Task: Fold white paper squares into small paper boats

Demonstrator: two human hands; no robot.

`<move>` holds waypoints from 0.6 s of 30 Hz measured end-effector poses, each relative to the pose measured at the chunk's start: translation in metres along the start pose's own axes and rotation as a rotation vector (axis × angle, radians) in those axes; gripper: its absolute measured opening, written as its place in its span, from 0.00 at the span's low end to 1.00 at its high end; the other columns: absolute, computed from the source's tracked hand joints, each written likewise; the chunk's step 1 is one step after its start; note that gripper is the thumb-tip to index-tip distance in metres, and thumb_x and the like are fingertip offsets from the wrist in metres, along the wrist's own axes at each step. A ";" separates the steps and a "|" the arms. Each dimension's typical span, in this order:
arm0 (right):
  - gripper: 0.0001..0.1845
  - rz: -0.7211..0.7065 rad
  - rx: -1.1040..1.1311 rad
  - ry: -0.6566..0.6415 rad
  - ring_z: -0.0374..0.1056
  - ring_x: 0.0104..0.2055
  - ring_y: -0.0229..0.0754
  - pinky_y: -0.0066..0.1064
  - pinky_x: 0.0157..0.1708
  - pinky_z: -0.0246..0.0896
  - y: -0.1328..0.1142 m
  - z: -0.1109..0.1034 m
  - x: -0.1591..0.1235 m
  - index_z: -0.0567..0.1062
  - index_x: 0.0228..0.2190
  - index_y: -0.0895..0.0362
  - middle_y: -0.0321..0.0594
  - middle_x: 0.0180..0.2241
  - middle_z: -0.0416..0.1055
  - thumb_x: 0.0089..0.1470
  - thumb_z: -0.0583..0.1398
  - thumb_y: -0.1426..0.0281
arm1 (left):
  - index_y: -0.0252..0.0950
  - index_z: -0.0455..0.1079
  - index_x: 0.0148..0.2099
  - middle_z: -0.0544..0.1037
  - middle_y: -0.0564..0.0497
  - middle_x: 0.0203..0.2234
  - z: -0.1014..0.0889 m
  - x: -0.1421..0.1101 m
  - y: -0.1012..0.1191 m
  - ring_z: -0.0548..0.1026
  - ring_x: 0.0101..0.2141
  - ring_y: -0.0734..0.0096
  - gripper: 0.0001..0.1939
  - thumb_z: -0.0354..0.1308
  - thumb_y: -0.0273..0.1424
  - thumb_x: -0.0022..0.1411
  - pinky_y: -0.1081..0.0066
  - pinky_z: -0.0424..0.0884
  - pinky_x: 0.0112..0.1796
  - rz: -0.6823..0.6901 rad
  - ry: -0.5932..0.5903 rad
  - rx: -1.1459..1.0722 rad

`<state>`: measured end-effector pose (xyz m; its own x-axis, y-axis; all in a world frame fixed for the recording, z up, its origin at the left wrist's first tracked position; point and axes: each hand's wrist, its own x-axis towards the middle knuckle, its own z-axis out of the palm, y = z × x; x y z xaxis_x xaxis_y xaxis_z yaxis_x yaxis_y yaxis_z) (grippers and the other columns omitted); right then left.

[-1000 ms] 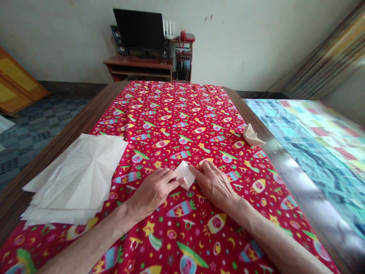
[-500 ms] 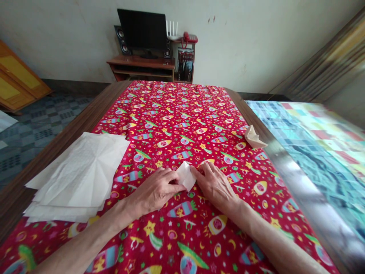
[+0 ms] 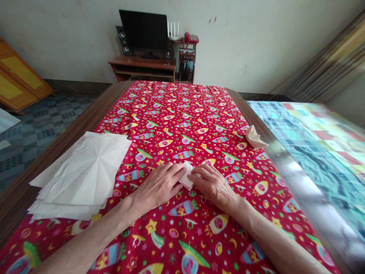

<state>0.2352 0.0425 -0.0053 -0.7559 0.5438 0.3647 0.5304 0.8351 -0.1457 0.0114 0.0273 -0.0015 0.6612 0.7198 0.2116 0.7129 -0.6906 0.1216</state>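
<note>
A small piece of folded white paper (image 3: 187, 177) lies on the red patterned cloth (image 3: 182, 232), between my two hands. My left hand (image 3: 164, 180) has its fingers closed over the paper's left side, partly covering it. On the right side, the bent fingertips of my right hand (image 3: 212, 183) press on the paper's edge. Some of the folds are hidden under my fingers. Toward the table's right edge sits a folded paper shape (image 3: 256, 138) with pointed corners.
A stack of creased white sheets (image 3: 82, 179) lies at the left of the table, over the cloth. Farther back stand a desk (image 3: 142, 62) with a monitor (image 3: 144, 34) and a red telephone (image 3: 190, 38). A bed (image 3: 319, 144) adjoins the table's right side.
The folded paper now looks narrower, its right part folded over. My right fingers have shifted onto it, and my left fingers cover more of its left side.
</note>
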 end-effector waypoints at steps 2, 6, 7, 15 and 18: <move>0.10 0.008 0.015 0.008 0.63 0.45 0.44 0.39 0.44 0.61 0.000 0.001 0.000 0.72 0.43 0.58 0.45 0.41 0.70 0.62 0.53 0.71 | 0.36 0.55 0.63 0.64 0.46 0.59 -0.003 0.002 0.001 0.64 0.52 0.57 0.25 0.49 0.35 0.67 0.54 0.64 0.52 -0.042 -0.033 0.025; 0.11 0.008 0.033 0.031 0.63 0.44 0.44 0.38 0.43 0.61 0.000 0.002 0.001 0.72 0.43 0.58 0.46 0.40 0.71 0.62 0.53 0.72 | 0.39 0.51 0.66 0.59 0.51 0.63 -0.008 0.004 0.001 0.62 0.54 0.56 0.27 0.48 0.38 0.67 0.53 0.61 0.53 -0.032 -0.077 0.028; 0.11 0.003 0.036 0.037 0.63 0.44 0.44 0.38 0.42 0.62 0.001 0.003 0.000 0.72 0.43 0.58 0.46 0.40 0.71 0.62 0.53 0.72 | 0.39 0.51 0.66 0.58 0.52 0.63 -0.008 0.004 0.000 0.61 0.54 0.56 0.27 0.48 0.38 0.67 0.54 0.61 0.53 -0.032 -0.081 0.024; 0.10 0.001 0.047 0.056 0.64 0.44 0.44 0.39 0.43 0.62 0.004 0.006 -0.002 0.73 0.42 0.56 0.45 0.41 0.71 0.61 0.54 0.71 | 0.37 0.60 0.61 0.67 0.51 0.57 -0.006 -0.004 -0.001 0.66 0.48 0.61 0.21 0.51 0.32 0.67 0.59 0.65 0.49 0.015 -0.010 -0.011; 0.10 0.016 0.082 0.080 0.65 0.42 0.43 0.38 0.42 0.62 0.006 0.008 -0.002 0.74 0.41 0.55 0.44 0.40 0.72 0.60 0.55 0.71 | 0.35 0.66 0.55 0.72 0.50 0.51 -0.002 -0.006 0.000 0.68 0.46 0.63 0.15 0.51 0.29 0.67 0.61 0.67 0.47 0.057 0.077 -0.062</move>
<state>0.2371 0.0468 -0.0141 -0.7128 0.5515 0.4333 0.5066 0.8321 -0.2257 0.0065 0.0228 -0.0004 0.6786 0.6734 0.2933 0.6574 -0.7350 0.1664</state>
